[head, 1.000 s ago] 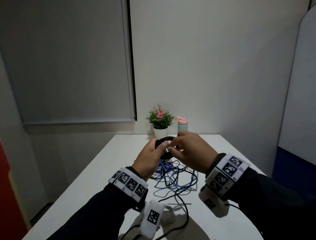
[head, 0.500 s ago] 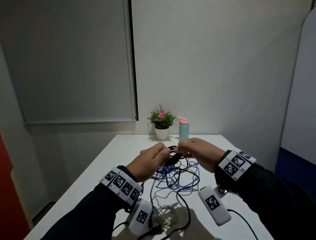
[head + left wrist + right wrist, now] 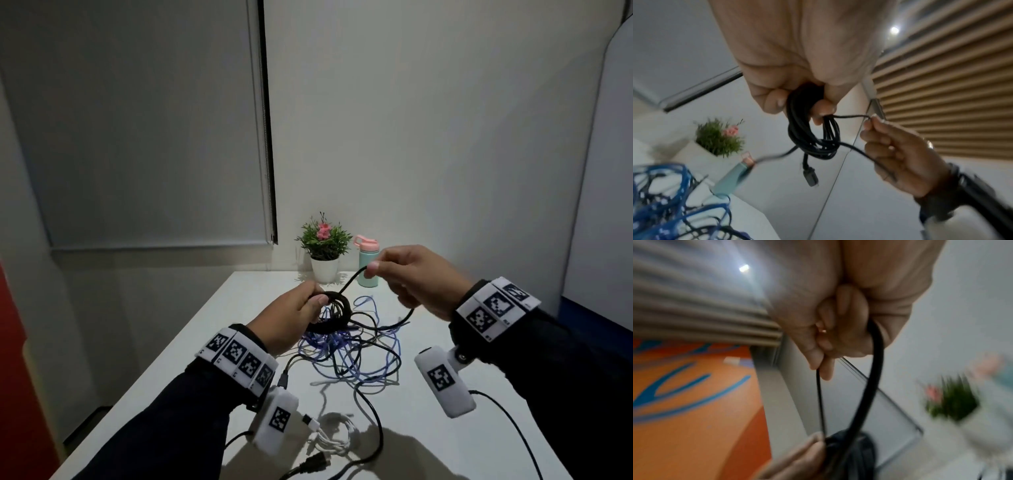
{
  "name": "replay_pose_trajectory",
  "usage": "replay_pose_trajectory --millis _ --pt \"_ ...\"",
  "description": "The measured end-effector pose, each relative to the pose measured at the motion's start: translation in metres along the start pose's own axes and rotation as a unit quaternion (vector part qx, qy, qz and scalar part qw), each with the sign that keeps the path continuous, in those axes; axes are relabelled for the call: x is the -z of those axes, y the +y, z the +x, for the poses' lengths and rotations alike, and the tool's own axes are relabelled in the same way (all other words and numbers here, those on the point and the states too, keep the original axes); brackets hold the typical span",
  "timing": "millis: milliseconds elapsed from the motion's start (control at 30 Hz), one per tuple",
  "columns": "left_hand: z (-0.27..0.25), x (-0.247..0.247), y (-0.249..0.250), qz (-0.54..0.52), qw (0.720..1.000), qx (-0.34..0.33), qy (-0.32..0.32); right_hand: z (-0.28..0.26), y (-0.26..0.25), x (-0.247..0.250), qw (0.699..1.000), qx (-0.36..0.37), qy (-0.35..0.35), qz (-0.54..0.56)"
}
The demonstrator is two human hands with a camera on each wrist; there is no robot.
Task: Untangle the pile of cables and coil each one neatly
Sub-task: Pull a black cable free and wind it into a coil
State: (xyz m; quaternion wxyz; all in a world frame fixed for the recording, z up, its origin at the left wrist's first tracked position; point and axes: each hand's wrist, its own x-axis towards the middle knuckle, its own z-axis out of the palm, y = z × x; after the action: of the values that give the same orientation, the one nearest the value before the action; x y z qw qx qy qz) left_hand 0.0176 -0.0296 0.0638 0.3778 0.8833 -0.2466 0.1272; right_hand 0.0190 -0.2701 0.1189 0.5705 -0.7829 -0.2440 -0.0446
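Note:
My left hand [image 3: 301,311] grips a coil of black cable [image 3: 334,313] above the table; in the left wrist view the coil [image 3: 812,129] hangs from my fingers with a plug [image 3: 810,177] dangling. My right hand [image 3: 404,277] pinches a strand of the same black cable [image 3: 352,282] between thumb and forefinger, and the strand runs taut from the coil up to it. In the right wrist view the black strand [image 3: 873,369] loops through my fingers. Under both hands lies a tangle of blue and black cables [image 3: 349,346].
The white table [image 3: 428,442] holds a potted plant [image 3: 323,246] and a teal bottle with a pink lid [image 3: 368,260] at the far edge. A coiled white cable [image 3: 334,438] and a black plug [image 3: 313,460] lie near me. Wrist camera leads trail across the front.
My right hand has drawn away from the left, up and to the right, pulling a black strand out from the coil. The left hand keeps hold of the coil.

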Motion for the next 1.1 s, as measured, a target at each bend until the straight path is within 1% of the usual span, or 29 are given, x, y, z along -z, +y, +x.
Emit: replay_pose_trajectory --millis 33,67,100,167,200,233,267,300,333,367,400,433,467,500,533,567,600,633,667,700,767,800,833,867,967,1033,1067,1100 --pt "-0.001 -0.001 -0.002 -0.047 0.999 0.002 -0.008 0.002 -0.002 0.005 0.989 0.045 0.028 -0.136" --pt "-0.002 -0.002 -0.003 -0.091 0.996 0.004 -0.015 0.004 -0.005 0.008 0.960 0.090 0.056 -0.259" --pt "-0.002 -0.003 -0.004 -0.124 0.992 0.005 -0.024 0.006 -0.008 0.009 0.928 0.122 0.081 -0.342" --pt "-0.003 -0.005 -0.005 -0.156 0.987 0.008 -0.044 0.008 -0.013 0.008 0.879 0.139 0.129 -0.437" --pt "-0.002 -0.006 -0.006 -0.158 0.986 0.006 -0.052 0.010 -0.014 0.006 0.863 0.140 0.155 -0.460" --pt "-0.002 -0.007 -0.007 -0.154 0.987 0.005 -0.056 0.012 -0.013 0.003 0.860 0.137 0.177 -0.460" --pt "-0.001 -0.008 -0.008 -0.149 0.987 0.005 -0.055 0.012 -0.013 0.001 0.877 0.129 0.187 -0.424" --pt "0.000 -0.008 -0.009 -0.147 0.988 0.007 -0.050 0.013 -0.013 -0.001 0.913 0.113 0.178 -0.349" --pt "0.002 -0.009 -0.010 -0.148 0.988 0.012 -0.043 0.013 -0.013 -0.004 0.954 0.088 0.147 -0.245" --pt "0.003 -0.009 -0.012 -0.150 0.988 0.019 -0.035 0.012 -0.015 -0.006 0.986 0.057 0.096 -0.127" --pt "0.004 -0.009 -0.015 -0.155 0.987 0.024 -0.026 0.012 -0.016 -0.007 0.999 0.027 0.043 -0.019" --pt "0.005 -0.009 -0.017 -0.165 0.986 0.028 -0.013 0.011 -0.017 -0.004 0.999 0.008 -0.004 0.044" --pt "0.005 -0.009 -0.021 -0.167 0.985 0.033 0.002 0.010 -0.020 0.002 0.998 0.004 -0.040 0.044" --pt "0.005 -0.008 -0.024 -0.155 0.987 0.043 0.020 0.010 -0.023 0.009 0.998 0.013 -0.065 -0.021" --pt "0.005 -0.006 -0.028 -0.133 0.989 0.056 0.038 0.010 -0.026 0.016 0.986 0.032 -0.079 -0.144" --pt "0.005 -0.005 -0.031 -0.113 0.990 0.069 0.052 0.011 -0.029 0.023 0.952 0.052 -0.075 -0.291" --pt "0.004 -0.005 -0.033 -0.106 0.989 0.079 0.060 0.012 -0.029 0.027 0.906 0.070 -0.053 -0.413" --pt "0.004 -0.006 -0.033 -0.111 0.988 0.085 0.063 0.015 -0.027 0.030 0.867 0.080 -0.018 -0.492" --pt "0.004 -0.008 -0.031 -0.116 0.987 0.086 0.064 0.016 -0.024 0.029 0.844 0.088 0.024 -0.529" --pt "0.004 -0.010 -0.027 -0.117 0.987 0.083 0.065 0.018 -0.020 0.027 0.836 0.102 0.062 -0.535" --pt "0.004 -0.013 -0.020 -0.114 0.989 0.069 0.057 0.023 -0.008 0.022 0.844 0.126 0.121 -0.507" --pt "0.003 -0.014 -0.016 -0.126 0.989 0.061 0.047 0.025 -0.003 0.021 0.854 0.121 0.139 -0.486" --pt "0.001 -0.015 -0.012 -0.155 0.986 0.049 0.034 0.027 0.002 0.021 0.869 0.101 0.143 -0.463" --pt "-0.001 -0.017 -0.008 -0.198 0.979 0.034 0.019 0.028 0.005 0.019 0.884 0.072 0.131 -0.442" --pt "-0.007 -0.022 0.006 -0.343 0.939 0.020 -0.024 0.030 0.019 0.006 0.913 -0.005 0.036 -0.406" --pt "-0.009 -0.026 0.016 -0.402 0.915 0.030 -0.025 0.028 0.027 -0.005 0.921 -0.037 -0.047 -0.386" --pt "-0.009 -0.027 0.020 -0.402 0.915 0.035 -0.019 0.026 0.029 -0.009 0.920 -0.051 -0.085 -0.380" --pt "-0.008 -0.028 0.024 -0.380 0.924 0.039 -0.008 0.025 0.031 -0.011 0.920 -0.065 -0.114 -0.370"
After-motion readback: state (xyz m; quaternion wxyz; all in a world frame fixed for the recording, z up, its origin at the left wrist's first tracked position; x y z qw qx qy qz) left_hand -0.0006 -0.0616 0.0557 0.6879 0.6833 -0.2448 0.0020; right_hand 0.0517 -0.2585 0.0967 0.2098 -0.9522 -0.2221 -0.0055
